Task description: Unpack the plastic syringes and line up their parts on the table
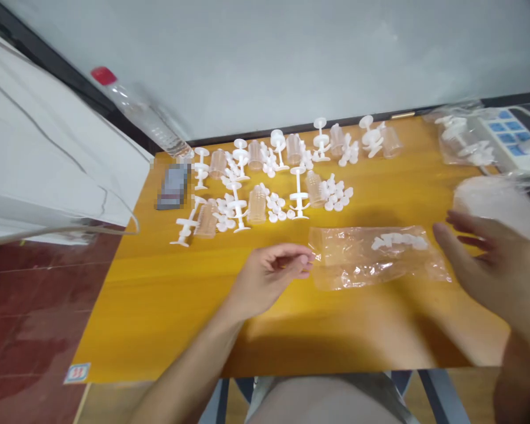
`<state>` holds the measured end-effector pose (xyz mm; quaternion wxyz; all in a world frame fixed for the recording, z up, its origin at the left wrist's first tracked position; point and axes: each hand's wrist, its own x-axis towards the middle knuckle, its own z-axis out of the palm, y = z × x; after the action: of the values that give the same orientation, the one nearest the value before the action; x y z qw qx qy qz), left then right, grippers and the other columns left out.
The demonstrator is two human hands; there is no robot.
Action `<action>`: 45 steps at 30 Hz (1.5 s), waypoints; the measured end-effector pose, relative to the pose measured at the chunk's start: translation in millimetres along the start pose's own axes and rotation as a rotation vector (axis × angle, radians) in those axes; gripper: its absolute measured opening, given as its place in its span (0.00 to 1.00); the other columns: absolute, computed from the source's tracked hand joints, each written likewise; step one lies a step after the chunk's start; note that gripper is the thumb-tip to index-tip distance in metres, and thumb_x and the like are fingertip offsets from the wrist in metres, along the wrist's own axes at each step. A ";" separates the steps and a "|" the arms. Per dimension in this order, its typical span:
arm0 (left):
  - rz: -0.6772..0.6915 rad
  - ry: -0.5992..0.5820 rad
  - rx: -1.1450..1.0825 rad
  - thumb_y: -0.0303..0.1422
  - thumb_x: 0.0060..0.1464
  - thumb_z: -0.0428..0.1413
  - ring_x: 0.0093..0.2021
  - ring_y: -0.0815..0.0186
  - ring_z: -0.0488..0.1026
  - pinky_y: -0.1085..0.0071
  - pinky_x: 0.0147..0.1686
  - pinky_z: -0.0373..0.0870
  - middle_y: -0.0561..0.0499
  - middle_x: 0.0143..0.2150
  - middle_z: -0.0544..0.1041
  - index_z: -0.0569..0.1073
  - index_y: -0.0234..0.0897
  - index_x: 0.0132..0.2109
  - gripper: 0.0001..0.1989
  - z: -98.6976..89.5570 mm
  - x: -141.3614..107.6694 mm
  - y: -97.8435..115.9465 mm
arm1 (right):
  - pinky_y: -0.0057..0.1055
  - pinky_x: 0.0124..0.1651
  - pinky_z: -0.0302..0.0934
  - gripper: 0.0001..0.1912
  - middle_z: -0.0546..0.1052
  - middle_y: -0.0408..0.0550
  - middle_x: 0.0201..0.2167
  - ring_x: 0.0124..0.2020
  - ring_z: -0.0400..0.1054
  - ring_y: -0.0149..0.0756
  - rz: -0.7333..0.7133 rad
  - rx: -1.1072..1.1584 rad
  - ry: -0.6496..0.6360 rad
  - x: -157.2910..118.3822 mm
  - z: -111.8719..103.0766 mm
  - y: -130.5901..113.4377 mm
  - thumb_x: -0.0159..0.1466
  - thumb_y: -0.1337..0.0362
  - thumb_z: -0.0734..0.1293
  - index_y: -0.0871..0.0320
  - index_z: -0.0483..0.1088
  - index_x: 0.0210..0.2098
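A clear plastic bag [335, 259] lies flat on the table in front of me, with several small white nozzles [400, 241] inside near its upper right. My left hand [271, 274] pinches the bag's left edge between thumb and fingers. Beyond the bag's right end, my right hand [490, 253] hovers with thumb and fingers apart, holding nothing. Behind the bag, two rows of parts spread across the table: white plungers [298, 191] with round discs, clear ribbed barrels [257, 203] and small piles of white nozzles [335, 193].
A clear bottle with a red cap [103, 75] leans at the back left, beside a blurred phone [173, 185]. A power strip [507, 135] and a bag of white parts [463, 141] sit at the back right, near whitish plastic bags [490, 197]. A grey partition [291, 59] borders the table [159, 318].
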<state>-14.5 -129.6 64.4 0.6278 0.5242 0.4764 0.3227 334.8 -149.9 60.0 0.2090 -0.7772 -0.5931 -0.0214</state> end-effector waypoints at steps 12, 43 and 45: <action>-0.057 0.013 0.118 0.41 0.50 0.69 0.30 0.70 0.75 0.75 0.29 0.69 0.50 0.37 0.84 0.83 0.36 0.53 0.24 12.6 15.3 -68.5 | 0.35 0.39 0.72 0.34 0.82 0.57 0.44 0.38 0.77 0.41 0.396 0.706 -0.083 -41.6 56.2 -17.1 0.61 0.47 0.73 0.59 0.74 0.61; 0.597 0.093 0.478 0.33 0.63 0.62 0.52 0.60 0.80 0.62 0.55 0.77 0.42 0.55 0.81 0.79 0.41 0.57 0.16 0.5 2.7 -86.2 | 0.20 0.17 0.54 0.21 0.74 0.45 0.24 0.18 0.62 0.25 0.315 0.594 -0.011 -0.1 -16.2 -45.1 0.54 0.57 0.76 0.59 0.82 0.45; 0.722 0.079 0.587 0.33 0.63 0.62 0.55 0.59 0.78 0.60 0.57 0.77 0.42 0.57 0.80 0.77 0.41 0.60 0.19 0.3 4.4 -88.2 | 0.20 0.16 0.51 0.21 0.73 0.45 0.23 0.18 0.59 0.24 0.318 0.604 -0.027 0.5 -15.9 -44.6 0.55 0.56 0.76 0.59 0.82 0.46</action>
<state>-21.0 -147.1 -21.9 0.2820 0.7992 0.3579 0.3919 296.8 -145.6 88.0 0.4225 -0.7633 -0.4468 0.1983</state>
